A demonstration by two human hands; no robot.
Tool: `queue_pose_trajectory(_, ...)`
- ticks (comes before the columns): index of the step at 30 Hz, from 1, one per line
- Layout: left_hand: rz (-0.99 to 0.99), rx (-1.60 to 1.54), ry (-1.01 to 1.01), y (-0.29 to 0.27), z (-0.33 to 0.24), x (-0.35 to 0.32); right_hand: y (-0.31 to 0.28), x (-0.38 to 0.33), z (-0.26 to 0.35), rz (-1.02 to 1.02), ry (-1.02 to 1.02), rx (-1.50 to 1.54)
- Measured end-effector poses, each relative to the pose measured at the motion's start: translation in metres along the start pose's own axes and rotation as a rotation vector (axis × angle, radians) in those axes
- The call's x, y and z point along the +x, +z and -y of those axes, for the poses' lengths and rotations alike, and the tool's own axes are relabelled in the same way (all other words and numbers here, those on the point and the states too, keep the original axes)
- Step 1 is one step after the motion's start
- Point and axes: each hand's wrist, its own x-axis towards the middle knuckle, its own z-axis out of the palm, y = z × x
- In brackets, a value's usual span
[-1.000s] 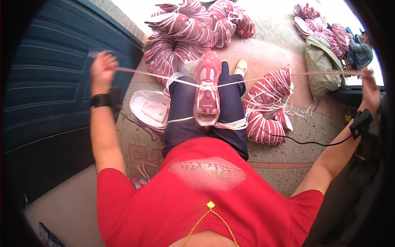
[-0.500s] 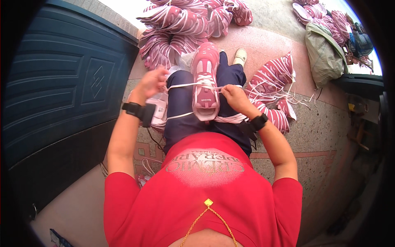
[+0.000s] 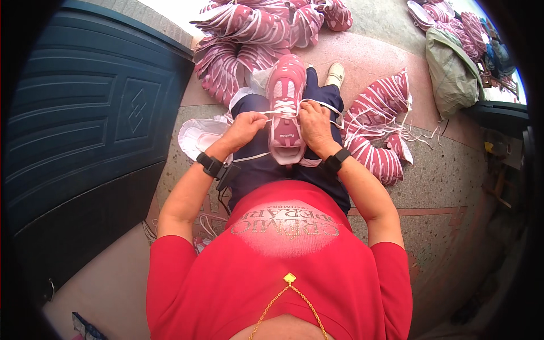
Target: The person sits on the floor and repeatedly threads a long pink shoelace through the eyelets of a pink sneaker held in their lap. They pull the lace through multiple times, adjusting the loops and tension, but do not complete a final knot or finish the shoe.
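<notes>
Change: both hands have drawn in from wide apart onto the shoe.
Left hand: pinches white lace taut.
Pink shoe: rests on lap between hands, steadied for lacing.
Right hand: grips lace at eyelets.
Beyond right hand: laced shoes piled.

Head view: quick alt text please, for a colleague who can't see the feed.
A seated person holds a pink shoe on their lap, left hand and right hand gripping its white lace on either side. Piles of pink shoe uppers lie on the floor ahead and a dark blue door stands at left.
</notes>
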Motion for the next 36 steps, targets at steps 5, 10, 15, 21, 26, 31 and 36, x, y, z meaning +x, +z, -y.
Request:
queue_pose_trajectory(5,-0.194,0.366,0.151,0.002,0.009,0.004,-0.014,0.004,0.002,-0.067,0.134,0.053)
queue_pose_trajectory(10,-0.291,0.641,0.347,0.013,0.013,0.014,-0.015,0.002,0.003,-0.066,0.093,0.046)
queue_pose_trajectory(15,-0.296,0.846,0.468,0.021,0.008,0.02,-0.013,0.004,0.003,-0.014,0.093,0.028)
queue_pose_trajectory(21,-0.522,0.997,0.418,0.029,-0.009,-0.001,-0.026,0.002,0.012,0.14,0.025,-0.108)
queue_pose_trajectory(26,-0.452,1.072,0.357,0.048,-0.009,-0.014,-0.03,-0.002,0.008,0.331,0.014,-0.068)
queue_pose_trajectory(31,-0.369,0.928,0.441,0.032,-0.009,-0.007,-0.02,-0.007,-0.007,0.218,0.026,0.153)
queue_pose_trajectory(36,-0.28,0.708,0.583,0.035,-0.035,0.021,-0.006,-0.017,-0.009,0.006,0.044,0.366)
